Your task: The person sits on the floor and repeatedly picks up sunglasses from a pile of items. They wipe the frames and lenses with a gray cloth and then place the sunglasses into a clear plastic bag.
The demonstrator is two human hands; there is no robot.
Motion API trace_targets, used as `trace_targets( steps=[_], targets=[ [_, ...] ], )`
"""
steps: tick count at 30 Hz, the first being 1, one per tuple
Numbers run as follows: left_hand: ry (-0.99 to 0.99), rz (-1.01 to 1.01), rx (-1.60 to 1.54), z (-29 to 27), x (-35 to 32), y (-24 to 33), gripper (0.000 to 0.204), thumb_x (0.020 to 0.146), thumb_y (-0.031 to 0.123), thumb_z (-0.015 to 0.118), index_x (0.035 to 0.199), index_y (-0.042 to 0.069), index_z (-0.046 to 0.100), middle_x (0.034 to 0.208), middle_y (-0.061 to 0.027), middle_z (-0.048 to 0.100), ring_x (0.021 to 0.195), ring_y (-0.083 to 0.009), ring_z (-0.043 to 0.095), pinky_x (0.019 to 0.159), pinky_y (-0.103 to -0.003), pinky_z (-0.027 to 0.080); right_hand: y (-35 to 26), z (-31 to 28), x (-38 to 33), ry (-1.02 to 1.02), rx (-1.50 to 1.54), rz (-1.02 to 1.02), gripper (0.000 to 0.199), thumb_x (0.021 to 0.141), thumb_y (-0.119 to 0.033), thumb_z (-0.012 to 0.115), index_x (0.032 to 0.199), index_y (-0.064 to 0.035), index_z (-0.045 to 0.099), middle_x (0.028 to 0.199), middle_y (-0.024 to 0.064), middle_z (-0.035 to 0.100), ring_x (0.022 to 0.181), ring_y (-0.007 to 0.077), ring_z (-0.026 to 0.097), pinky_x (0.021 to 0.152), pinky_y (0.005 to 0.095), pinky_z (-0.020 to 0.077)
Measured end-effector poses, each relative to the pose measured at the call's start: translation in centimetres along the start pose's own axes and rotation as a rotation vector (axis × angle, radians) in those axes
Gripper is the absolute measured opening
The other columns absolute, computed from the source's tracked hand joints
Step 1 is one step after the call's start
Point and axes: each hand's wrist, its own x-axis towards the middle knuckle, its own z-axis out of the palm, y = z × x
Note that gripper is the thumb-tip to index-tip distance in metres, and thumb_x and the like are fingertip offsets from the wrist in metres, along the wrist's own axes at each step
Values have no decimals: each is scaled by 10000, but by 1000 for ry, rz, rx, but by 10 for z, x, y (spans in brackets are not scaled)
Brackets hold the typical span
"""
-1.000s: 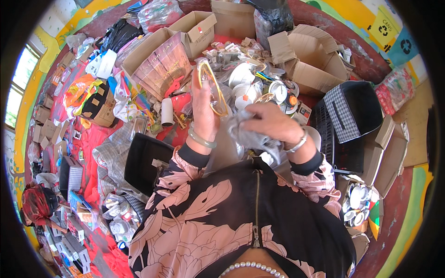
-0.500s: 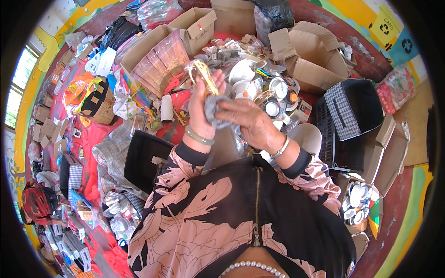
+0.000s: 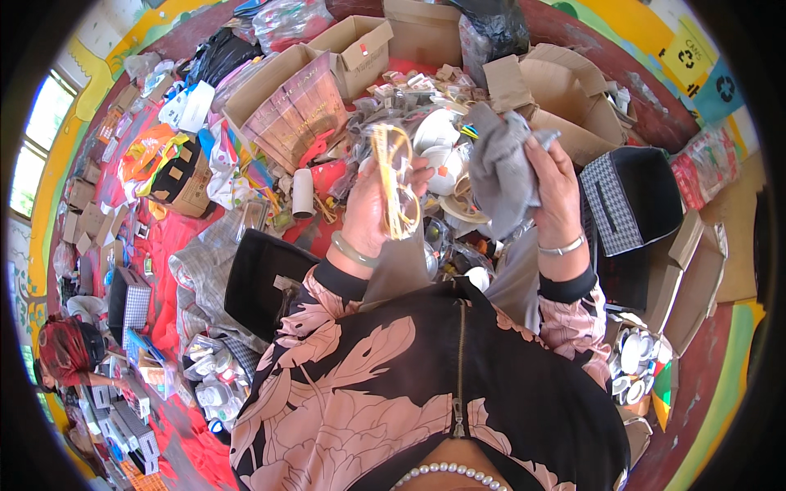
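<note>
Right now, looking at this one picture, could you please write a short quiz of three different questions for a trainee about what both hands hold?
1. True or false: the left hand holds a yellow-framed clear object.
2. What does the right hand grip? A) a grey cloth B) a white cup C) a cardboard box
3. Fill in: the wrist of each hand wears a ____.

Key: 1 true. 2 A. 3 bracelet; the pale bangle on the left, the thin silver-coloured one on the right.
</note>
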Motion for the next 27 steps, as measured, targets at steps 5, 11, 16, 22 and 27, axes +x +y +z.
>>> trace_targets(
  steps=[5, 11, 16, 22, 27],
  targets=[
    [-238, -72, -33, -9, 3, -27, 318, 943, 179, 449, 1231, 42, 448, 1096, -119, 579, 947, -209, 608, 778, -318, 526, 30, 44, 7, -136, -600, -456, 308, 806, 24, 566, 1111, -22, 583, 1075, 88, 615, 957, 186, 586, 844, 293, 463],
    [40, 78, 30, 8, 2, -13, 322, 937, 121, 400, 1232, 0, 446, 1181, -171, 539, 1057, -261, 559, 907, -359, 463, 63, 53, -27, -404, -868, -580, 469, 672, 97, 533, 1110, -58, 602, 1160, 178, 571, 1020, 356, 555, 881, 378, 445],
    [69, 136, 168, -11, -1, 1, 345, 944, 181, 405, 1226, -14, 436, 1213, -234, 514, 1099, -326, 536, 925, -425, 447, 50, 30, -35, -753, -694, -105, 339, 786, 38, 540, 1107, -54, 599, 1104, 133, 615, 960, 246, 607, 811, 352, 475],
    [-315, 355, 908, -16, -10, 16, 261, 946, 109, 398, 1149, 10, 530, 1020, -143, 616, 959, -195, 607, 828, -300, 469, -5, 1, -17, -393, 192, 10, 361, 877, -192, 530, 1173, 14, 534, 1187, 185, 553, 1060, 257, 555, 942, 383, 407],
    [-458, 637, 1513, 18, -17, 20, 229, 912, 97, 463, 1108, 21, 553, 971, -132, 625, 897, -264, 628, 779, -330, 477, -5, 26, -21, -678, -190, -252, 333, 855, -182, 562, 1151, -30, 572, 1304, 181, 465, 1182, 304, 469, 998, 412, 337]
  ],
)
